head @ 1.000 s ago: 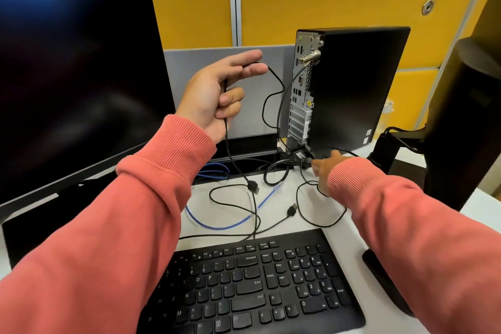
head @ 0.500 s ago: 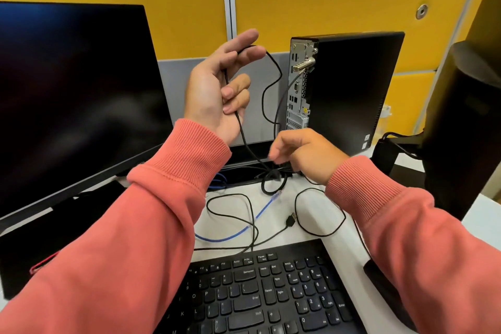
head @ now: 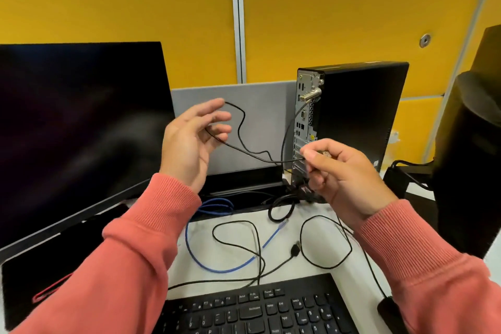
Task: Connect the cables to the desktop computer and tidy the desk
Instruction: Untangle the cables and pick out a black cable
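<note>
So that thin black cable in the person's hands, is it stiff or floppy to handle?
Probably floppy: the black cable sags in loose curves between the left hand and right hand. Likely light, since a fingertip pinch holds it. It may tangle with loops on the desk.

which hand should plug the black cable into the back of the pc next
Right. The right hand already pinches the black cable's plug beside the desktop computer's rear ports; the left hand is open, farther away.

The monitor (head: 76, 127) was cut off by the left edge, and the keyboard (head: 254, 309) by the bottom edge. The plug pinched in the right hand (head: 344, 171) was mostly hidden by the fingers (head: 318, 153). The left hand (head: 192, 138) was blurred. The computer's rear ports (head: 305, 116) were too small to be identified.
</note>
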Tool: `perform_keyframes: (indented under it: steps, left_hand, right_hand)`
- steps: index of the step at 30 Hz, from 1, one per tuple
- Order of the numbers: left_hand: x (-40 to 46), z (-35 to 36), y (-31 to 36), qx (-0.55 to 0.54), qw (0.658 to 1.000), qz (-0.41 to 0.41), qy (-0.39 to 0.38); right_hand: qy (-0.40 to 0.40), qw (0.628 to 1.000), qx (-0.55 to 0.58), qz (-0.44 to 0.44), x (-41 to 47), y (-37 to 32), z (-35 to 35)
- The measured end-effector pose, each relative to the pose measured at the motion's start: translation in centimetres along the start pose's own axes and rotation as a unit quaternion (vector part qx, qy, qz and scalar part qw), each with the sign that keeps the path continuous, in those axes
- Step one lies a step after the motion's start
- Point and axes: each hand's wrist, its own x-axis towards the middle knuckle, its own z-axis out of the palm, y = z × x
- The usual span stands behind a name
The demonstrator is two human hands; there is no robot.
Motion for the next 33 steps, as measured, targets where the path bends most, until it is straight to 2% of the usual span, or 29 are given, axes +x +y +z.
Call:
perform_keyframes:
  steps: [2,7,12,13,15,17,19,23,25,28,33]
  left_hand:
    - [-1.0,-1.1,-0.9,0.085,0.996,-0.007,-0.035]
    - [-4.1,-1.1,-4.1,0.173,0.967,-0.059,-0.18]
    - [-7.7,2.2,-6.5,0.262,0.866,-0.125,-0.406]
    - [-8.1,2.6,-6.6,0.263,0.853,-0.132,-0.431]
    - [-8.1,3.0,-6.3,0.247,0.847,-0.144,-0.449]
    - [-7.5,2.9,-5.3,0.233,0.849,-0.143,-0.452]
    - [-6.5,2.6,-4.3,0.246,0.866,-0.118,-0.42]
    - [-4.6,2.6,-2.6,0.258,0.937,0.024,-0.234]
    - [-4.4,3.1,-1.9,0.239,0.951,0.082,-0.18]
    - [-4.5,4.1,-1.5,0.222,0.956,0.099,-0.165]
    - [-4.3,4.4,-1.7,0.217,0.959,0.098,-0.151]
  right_hand:
    - [0.015,0.998,0.064,-0.022,0.0,-1.1,0.1]
    - [0.01,0.982,0.174,-0.07,1.1,-4.1,1.1]
    - [0.03,0.989,0.123,-0.073,2.8,-4.9,2.3]
    - [0.032,0.991,0.106,-0.068,2.9,-4.8,2.5]
    - [0.038,0.995,0.062,-0.069,3.0,-4.4,2.4]
    - [0.045,0.995,-0.009,-0.084,2.8,-4.1,2.1]
    - [0.036,0.992,-0.067,-0.097,2.5,-3.7,1.8]
    - [-0.046,0.981,-0.139,-0.131,1.4,-2.5,2.0]
    - [-0.115,0.962,-0.194,-0.152,0.8,-2.2,2.5]
    - [-0.191,0.949,-0.208,-0.14,0.4,-1.8,3.2]
    - [-0.168,0.953,-0.219,-0.121,0.9,-0.9,2.8]
